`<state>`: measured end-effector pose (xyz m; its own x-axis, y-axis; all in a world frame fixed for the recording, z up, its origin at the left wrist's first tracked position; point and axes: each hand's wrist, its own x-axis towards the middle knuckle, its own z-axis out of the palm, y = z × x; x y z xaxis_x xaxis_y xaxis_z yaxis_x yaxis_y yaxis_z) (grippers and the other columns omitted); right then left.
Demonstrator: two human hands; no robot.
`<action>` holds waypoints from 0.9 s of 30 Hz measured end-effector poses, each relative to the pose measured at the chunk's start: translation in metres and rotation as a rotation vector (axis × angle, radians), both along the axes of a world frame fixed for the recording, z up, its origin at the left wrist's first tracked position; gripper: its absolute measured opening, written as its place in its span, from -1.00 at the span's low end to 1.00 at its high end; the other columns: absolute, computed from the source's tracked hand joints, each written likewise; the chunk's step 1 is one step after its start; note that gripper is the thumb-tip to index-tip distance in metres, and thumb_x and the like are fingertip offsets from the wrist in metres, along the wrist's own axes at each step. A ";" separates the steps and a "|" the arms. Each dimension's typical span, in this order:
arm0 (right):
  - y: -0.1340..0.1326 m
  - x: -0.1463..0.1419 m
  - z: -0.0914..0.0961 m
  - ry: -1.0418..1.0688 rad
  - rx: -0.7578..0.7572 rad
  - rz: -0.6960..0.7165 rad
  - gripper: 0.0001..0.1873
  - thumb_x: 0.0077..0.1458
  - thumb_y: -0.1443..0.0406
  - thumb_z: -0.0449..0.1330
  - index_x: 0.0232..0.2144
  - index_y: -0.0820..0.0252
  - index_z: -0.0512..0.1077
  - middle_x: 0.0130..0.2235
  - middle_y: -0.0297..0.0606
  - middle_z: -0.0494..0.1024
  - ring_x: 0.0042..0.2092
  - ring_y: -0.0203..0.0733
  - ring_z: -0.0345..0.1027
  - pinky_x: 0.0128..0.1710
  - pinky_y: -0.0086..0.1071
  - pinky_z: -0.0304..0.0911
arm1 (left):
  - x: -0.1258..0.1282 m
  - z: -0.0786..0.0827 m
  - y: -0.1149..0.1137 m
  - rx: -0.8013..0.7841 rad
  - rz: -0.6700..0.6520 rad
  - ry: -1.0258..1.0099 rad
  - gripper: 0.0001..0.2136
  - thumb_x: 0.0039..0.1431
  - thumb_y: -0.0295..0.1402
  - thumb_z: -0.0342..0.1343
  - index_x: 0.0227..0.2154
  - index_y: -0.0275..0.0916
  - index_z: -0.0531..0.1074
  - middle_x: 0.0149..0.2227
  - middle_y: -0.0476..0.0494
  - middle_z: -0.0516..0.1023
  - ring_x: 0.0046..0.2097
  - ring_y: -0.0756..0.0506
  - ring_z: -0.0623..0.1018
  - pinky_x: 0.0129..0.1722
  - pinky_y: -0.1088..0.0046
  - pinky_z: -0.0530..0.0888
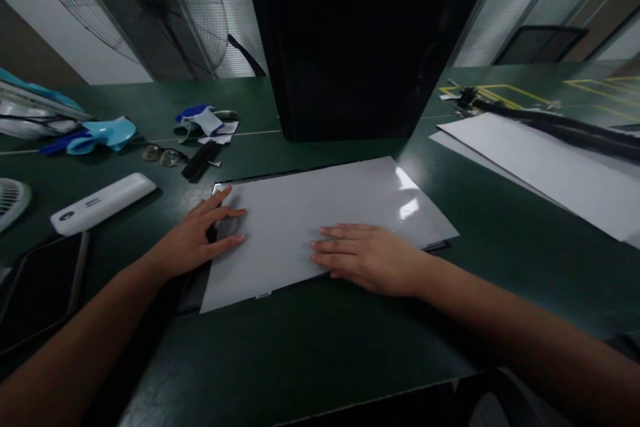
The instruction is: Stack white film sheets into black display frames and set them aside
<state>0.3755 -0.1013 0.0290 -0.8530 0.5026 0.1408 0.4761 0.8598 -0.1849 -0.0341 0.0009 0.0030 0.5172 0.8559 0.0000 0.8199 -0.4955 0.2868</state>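
Observation:
A glossy white sheet (280, 220) lies over a thin dark panel (193, 293) on the green table. The panel's dark edges show at the left, along the back and at the front right corner. My left hand (207, 230) rests at the sheet's left edge, fingers apart and touching its surface. Flat on the front middle of the sheet lies my right hand (370, 257), its fingers stretched out to the left. Neither hand grasps anything. Light glares off the sheet's right part.
Behind the sheet stands a large black panel (355, 47). More white sheets (550, 167) lie at the right. Leftward are a white power bank (103, 203), a phone (43, 287), glasses (164, 155), a small black object (201, 160) and blue gloves (103, 135). A big fan (150, 0) stands behind.

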 end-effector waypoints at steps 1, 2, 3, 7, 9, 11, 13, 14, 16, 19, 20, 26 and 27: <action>0.005 0.010 0.004 0.020 0.026 -0.076 -0.50 0.51 0.20 0.06 0.40 0.13 0.34 0.40 -0.26 0.32 0.43 -0.06 0.17 0.44 0.00 0.18 | -0.001 0.002 -0.001 -0.003 0.007 0.010 -0.23 0.28 0.35 0.05 0.28 -0.15 0.48 0.60 -0.25 -0.08 0.54 -0.49 0.10 0.43 -0.18 0.26; 0.011 0.024 0.010 0.034 0.053 -0.188 -0.49 0.51 0.16 0.06 0.39 0.14 0.34 0.39 -0.23 0.34 0.42 -0.05 0.18 0.43 0.01 0.18 | -0.003 0.004 -0.002 -0.009 0.014 0.019 -0.22 0.28 0.35 0.04 0.29 -0.16 0.47 0.59 -0.25 -0.05 0.54 -0.49 0.11 0.43 -0.17 0.27; 0.018 0.041 0.016 0.042 0.081 -0.347 -0.48 0.51 0.13 0.05 0.39 0.12 0.35 0.38 -0.22 0.35 0.42 -0.05 0.18 0.43 0.01 0.17 | -0.004 0.006 -0.003 -0.016 0.019 0.026 -0.21 0.28 0.36 0.02 0.30 -0.16 0.45 0.59 -0.26 -0.02 0.54 -0.49 0.12 0.43 -0.17 0.27; 0.041 0.140 0.035 0.043 0.160 -1.112 -0.43 0.49 0.05 0.06 0.42 0.08 0.31 0.44 -0.18 0.24 0.45 -0.02 0.09 0.46 -0.09 0.04 | -0.009 0.011 -0.004 -0.033 0.021 0.039 -0.10 0.24 0.44 -0.05 0.36 -0.17 0.38 0.57 -0.28 0.05 0.53 -0.48 0.12 0.45 -0.20 0.18; 0.043 0.193 0.034 0.069 0.177 -1.350 -0.36 0.51 0.10 -0.02 0.46 0.33 0.21 0.47 0.08 0.13 0.49 0.08 -0.05 0.48 -0.05 -0.09 | -0.011 0.011 -0.003 -0.034 0.022 0.051 -0.08 0.22 0.46 -0.08 0.37 -0.16 0.36 0.57 -0.27 0.05 0.53 -0.47 0.14 0.45 -0.19 0.18; 0.038 0.234 0.025 0.068 0.120 -1.562 -0.26 0.51 0.09 -0.03 0.46 0.60 0.10 0.44 0.37 0.08 0.50 0.23 -0.11 0.44 0.03 -0.08 | -0.014 0.010 -0.001 -0.034 0.032 0.065 -0.09 0.23 0.45 -0.07 0.39 -0.14 0.35 0.57 -0.24 0.06 0.52 -0.48 0.18 0.44 -0.19 0.22; 0.033 0.260 0.013 0.043 -0.004 -1.735 -0.18 0.48 0.03 0.01 0.41 0.72 0.12 0.36 0.54 0.14 0.46 0.36 -0.05 0.37 0.13 0.00 | -0.017 0.008 0.001 -0.034 0.046 0.070 -0.12 0.23 0.41 -0.03 0.41 -0.11 0.32 0.57 -0.23 0.07 0.50 -0.49 0.21 0.43 -0.19 0.25; 0.032 0.267 0.007 0.028 -0.066 -1.808 -0.16 0.46 -0.01 0.03 0.40 0.71 0.16 0.33 0.57 0.19 0.42 0.40 0.01 0.32 0.18 0.03 | -0.019 0.006 0.002 -0.035 0.053 0.068 -0.13 0.24 0.39 -0.01 0.41 -0.10 0.31 0.57 -0.23 0.07 0.50 -0.49 0.22 0.42 -0.19 0.26; 0.034 0.272 -0.002 -0.003 -0.144 -1.924 -0.14 0.43 -0.06 0.05 0.39 0.63 0.20 0.29 0.55 0.25 0.37 0.41 0.10 0.28 0.25 0.02 | -0.022 0.002 0.004 -0.034 0.060 0.063 -0.15 0.24 0.34 0.02 0.43 -0.09 0.29 0.58 -0.23 0.02 0.51 -0.51 0.18 0.43 -0.18 0.25; 0.043 0.268 -0.007 -0.051 -0.145 -1.981 -0.10 0.36 -0.12 0.12 0.37 0.57 0.23 0.28 0.56 0.23 0.34 0.46 0.11 0.27 0.32 -0.07 | -0.025 -0.003 0.006 -0.031 0.063 0.067 -0.19 0.30 0.28 0.01 0.47 -0.07 0.20 0.61 -0.19 -0.09 0.54 -0.51 0.08 0.45 -0.20 0.19; 0.045 0.266 -0.008 -0.066 -0.127 -1.961 -0.07 0.34 -0.15 0.14 0.37 0.58 0.23 0.31 0.58 0.18 0.35 0.49 0.06 0.28 0.32 -0.08 | -0.025 -0.004 0.006 -0.031 0.058 0.067 -0.19 0.32 0.26 -0.02 0.48 -0.08 0.17 0.61 -0.20 -0.11 0.55 -0.50 0.06 0.46 -0.20 0.16; 0.050 0.265 -0.013 -0.151 -0.131 -1.787 -0.21 0.42 -0.19 0.04 0.42 0.19 0.21 0.40 0.13 0.18 0.39 0.21 0.10 0.34 0.19 0.13 | -0.019 -0.002 0.003 -0.031 0.054 0.087 -0.05 0.26 0.34 -0.03 0.52 -0.19 0.07 0.60 -0.32 -0.09 0.55 -0.48 0.06 0.49 -0.15 0.10; 0.050 0.266 -0.013 -0.171 -0.143 -1.783 -0.28 0.43 -0.16 0.06 0.39 0.15 0.26 0.37 0.06 0.23 0.35 0.15 0.19 0.32 0.17 0.20 | -0.018 -0.001 0.002 -0.032 0.054 0.088 -0.04 0.24 0.35 -0.02 0.52 -0.18 0.07 0.60 -0.32 -0.09 0.55 -0.49 0.07 0.48 -0.16 0.12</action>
<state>0.6410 -0.0512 0.0156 0.6755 0.7373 -0.0047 0.7359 -0.6746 -0.0586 -0.0521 0.0029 0.0025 0.4672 0.8813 -0.0710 0.8678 -0.4418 0.2275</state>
